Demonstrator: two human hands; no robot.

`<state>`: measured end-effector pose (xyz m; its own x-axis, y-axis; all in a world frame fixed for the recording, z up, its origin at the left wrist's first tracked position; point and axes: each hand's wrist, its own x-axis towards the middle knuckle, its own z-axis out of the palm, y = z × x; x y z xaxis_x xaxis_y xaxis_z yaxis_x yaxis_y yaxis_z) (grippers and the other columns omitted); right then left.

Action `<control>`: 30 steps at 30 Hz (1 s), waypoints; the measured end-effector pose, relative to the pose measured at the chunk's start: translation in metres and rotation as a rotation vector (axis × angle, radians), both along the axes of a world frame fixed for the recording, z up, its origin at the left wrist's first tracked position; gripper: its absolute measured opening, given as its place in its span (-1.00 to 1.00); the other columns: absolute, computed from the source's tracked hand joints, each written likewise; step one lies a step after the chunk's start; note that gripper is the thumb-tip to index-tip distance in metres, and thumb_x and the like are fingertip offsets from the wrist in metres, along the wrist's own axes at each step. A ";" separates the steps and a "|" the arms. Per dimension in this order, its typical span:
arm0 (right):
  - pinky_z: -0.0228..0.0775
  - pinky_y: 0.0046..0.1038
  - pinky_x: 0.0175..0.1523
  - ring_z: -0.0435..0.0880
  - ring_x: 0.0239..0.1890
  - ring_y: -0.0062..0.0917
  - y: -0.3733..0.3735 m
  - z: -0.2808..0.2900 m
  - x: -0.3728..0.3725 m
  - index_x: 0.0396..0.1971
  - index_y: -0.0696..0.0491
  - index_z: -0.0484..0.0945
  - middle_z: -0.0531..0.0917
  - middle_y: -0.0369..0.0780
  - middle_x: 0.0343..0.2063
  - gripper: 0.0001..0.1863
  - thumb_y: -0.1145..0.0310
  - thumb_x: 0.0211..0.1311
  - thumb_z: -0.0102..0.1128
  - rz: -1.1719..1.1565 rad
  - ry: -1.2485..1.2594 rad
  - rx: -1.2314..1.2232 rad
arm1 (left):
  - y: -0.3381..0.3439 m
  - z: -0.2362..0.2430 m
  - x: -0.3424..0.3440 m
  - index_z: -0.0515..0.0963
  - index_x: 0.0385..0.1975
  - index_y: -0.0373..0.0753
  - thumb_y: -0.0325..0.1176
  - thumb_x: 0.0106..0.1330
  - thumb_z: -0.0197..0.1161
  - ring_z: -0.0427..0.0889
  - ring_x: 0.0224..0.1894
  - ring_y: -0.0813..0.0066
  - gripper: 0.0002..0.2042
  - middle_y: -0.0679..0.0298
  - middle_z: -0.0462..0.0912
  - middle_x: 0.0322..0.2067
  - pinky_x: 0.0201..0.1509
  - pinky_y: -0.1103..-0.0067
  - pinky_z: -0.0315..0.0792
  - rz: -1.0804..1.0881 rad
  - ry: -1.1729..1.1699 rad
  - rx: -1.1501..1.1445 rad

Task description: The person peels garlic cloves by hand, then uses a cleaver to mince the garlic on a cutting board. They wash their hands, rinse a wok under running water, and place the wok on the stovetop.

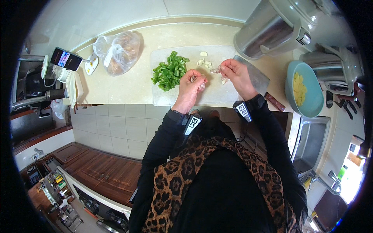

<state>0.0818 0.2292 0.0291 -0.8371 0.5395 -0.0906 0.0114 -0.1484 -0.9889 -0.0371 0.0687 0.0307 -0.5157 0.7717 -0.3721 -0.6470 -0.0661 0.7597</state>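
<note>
My left hand (188, 90) is closed over the white cutting board (217, 93), fingers curled round garlic (201, 86) whose pale edge shows past the fingertips. To its right, my right hand (237, 76) pinches a pinkish-white papery piece of garlic skin (215, 70). Several peeled garlic cloves (200, 62) lie on the board just beyond the hands. A heap of chopped green pepper (170, 71) sits left of them. The cleaver's blade (257, 75) lies at the board's right side, partly behind my right hand, with its brown handle (274, 101) toward the counter's front edge.
At the right stands a light blue bowl (311, 111) of pale yellow slices, near a sink (311, 145). A large metal appliance (264, 31) is at the back right. A knotted plastic bag (118, 52) and a propped phone (66, 59) stand at the left of the counter (116, 90).
</note>
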 end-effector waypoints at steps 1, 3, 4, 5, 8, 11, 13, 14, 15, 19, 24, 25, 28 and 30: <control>0.31 -0.69 -0.28 0.45 -0.42 -0.75 -0.004 0.002 0.002 -0.24 0.20 0.51 0.58 -0.35 -0.45 -0.91 0.51 0.34 0.11 -0.008 -0.042 0.009 | 0.001 0.000 0.002 0.48 -0.36 -0.25 -0.47 0.33 0.19 0.40 -0.51 0.71 -0.95 0.27 0.58 -0.44 -0.48 0.72 0.25 0.000 -0.001 0.011; 0.32 -0.68 -0.29 0.47 -0.41 -0.75 -0.013 0.006 0.004 -0.24 0.21 0.53 0.58 -0.35 -0.44 -0.91 0.52 0.33 0.13 -0.001 -0.073 0.032 | 0.003 0.000 0.007 0.49 -0.30 -0.27 -0.39 0.38 0.18 0.40 -0.51 0.72 -0.90 0.30 0.57 -0.45 -0.48 0.72 0.25 0.013 -0.088 0.057; 0.34 -0.67 -0.29 0.49 -0.40 -0.74 -0.020 0.008 0.005 -0.25 0.21 0.54 0.59 -0.35 -0.45 -0.92 0.53 0.31 0.15 -0.018 -0.058 0.120 | 0.003 0.000 0.010 0.50 -0.27 -0.29 -0.35 0.41 0.17 0.40 -0.50 0.72 -0.87 0.31 0.56 -0.45 -0.47 0.72 0.25 0.021 -0.136 0.082; 0.35 -0.66 -0.29 0.50 -0.38 -0.73 -0.027 0.010 0.004 -0.26 0.21 0.55 0.59 -0.34 -0.45 -0.92 0.54 0.29 0.16 -0.048 -0.076 0.204 | 0.004 0.000 0.012 0.50 -0.26 -0.29 -0.31 0.42 0.16 0.39 -0.50 0.72 -0.84 0.32 0.55 -0.45 -0.47 0.73 0.25 0.009 -0.170 0.067; 0.40 -0.57 -0.31 0.56 -0.39 -0.59 -0.046 0.020 0.004 -0.36 0.18 0.61 0.59 -0.26 -0.45 -0.92 0.60 0.12 0.25 -0.127 -0.065 0.586 | 0.003 -0.002 0.016 0.51 -0.21 -0.30 -0.25 0.46 0.11 0.38 -0.49 0.72 -0.78 0.35 0.55 -0.43 -0.45 0.73 0.27 -0.057 -0.220 0.074; 0.43 -0.46 -0.32 0.59 -0.41 -0.38 -0.053 0.027 -0.001 -0.40 0.16 0.65 0.55 -0.17 -0.45 -0.84 0.62 -0.07 0.32 -0.136 -0.012 0.832 | -0.003 -0.002 0.017 0.53 -0.18 -0.28 -0.25 0.48 0.08 0.42 -0.45 0.72 -0.78 0.37 0.57 -0.38 -0.43 0.72 0.32 -0.126 -0.178 0.112; 0.44 -0.47 -0.32 0.59 -0.43 -0.45 -0.052 0.027 -0.005 -0.39 0.16 0.65 0.57 -0.20 -0.47 -0.84 0.61 -0.05 0.34 -0.080 -0.073 0.719 | -0.007 -0.002 0.017 0.52 -0.20 -0.31 -0.28 0.46 0.11 0.40 -0.49 0.71 -0.80 0.36 0.55 -0.42 -0.47 0.74 0.29 -0.054 -0.212 0.054; 0.44 -0.48 -0.32 0.60 -0.44 -0.49 -0.050 0.025 -0.008 -0.38 0.17 0.66 0.59 -0.22 -0.48 -0.84 0.61 -0.05 0.34 -0.049 -0.096 0.661 | -0.009 -0.003 0.015 0.52 -0.20 -0.33 -0.30 0.45 0.12 0.39 -0.51 0.70 -0.80 0.35 0.54 -0.44 -0.48 0.75 0.27 -0.022 -0.223 0.059; 0.44 -0.50 -0.33 0.59 -0.45 -0.53 -0.048 0.023 -0.012 -0.37 0.18 0.66 0.60 -0.24 -0.49 -0.84 0.60 -0.03 0.34 -0.032 -0.122 0.550 | -0.011 -0.003 0.013 0.52 -0.21 -0.33 -0.32 0.44 0.13 0.40 -0.50 0.70 -0.82 0.34 0.54 -0.44 -0.49 0.76 0.28 -0.008 -0.247 0.038; 0.43 -0.56 -0.35 0.55 -0.48 -0.69 -0.041 0.008 -0.032 -0.35 0.21 0.66 0.63 -0.31 -0.53 -0.86 0.55 0.05 0.36 0.122 -0.065 0.161 | -0.024 -0.007 0.001 0.52 -0.23 -0.33 -0.39 0.42 0.13 0.45 -0.49 0.67 -0.87 0.30 0.56 -0.44 -0.49 0.76 0.32 0.055 -0.267 0.086; 0.45 -0.51 -0.34 0.60 -0.48 -0.55 -0.028 -0.002 -0.053 -0.34 0.17 0.65 0.63 -0.23 -0.51 -0.87 0.56 0.07 0.31 0.043 -0.049 0.473 | -0.039 -0.013 -0.014 0.52 -0.26 -0.31 -0.40 0.41 0.15 0.48 -0.49 0.65 -0.89 0.30 0.56 -0.45 -0.48 0.75 0.34 0.064 -0.282 0.104; 0.44 -0.52 -0.34 0.61 -0.48 -0.53 -0.024 -0.002 -0.055 -0.33 0.16 0.65 0.64 -0.21 -0.48 -0.88 0.58 0.09 0.28 0.013 -0.061 0.708 | -0.043 -0.014 -0.015 0.52 -0.27 -0.31 -0.40 0.40 0.15 0.48 -0.48 0.64 -0.89 0.30 0.56 -0.45 -0.47 0.74 0.35 0.050 -0.286 0.116; 0.44 -0.39 -0.28 0.60 -0.39 -0.31 -0.017 -0.005 -0.065 -0.31 0.11 0.65 0.58 -0.14 -0.44 -0.85 0.55 0.08 0.25 0.025 -0.078 1.010 | -0.049 -0.016 -0.018 0.52 -0.29 -0.29 -0.40 0.40 0.16 0.50 -0.46 0.64 -0.90 0.30 0.57 -0.44 -0.46 0.73 0.36 0.036 -0.290 0.155; 0.45 -0.34 -0.23 0.59 -0.34 -0.27 -0.013 -0.008 -0.069 -0.31 0.10 0.64 0.57 -0.15 -0.43 -0.85 0.52 0.07 0.26 0.101 -0.079 1.158 | -0.052 -0.016 -0.018 0.52 -0.30 -0.29 -0.39 0.39 0.17 0.48 -0.48 0.63 -0.90 0.30 0.57 -0.45 -0.47 0.72 0.33 0.041 -0.286 0.145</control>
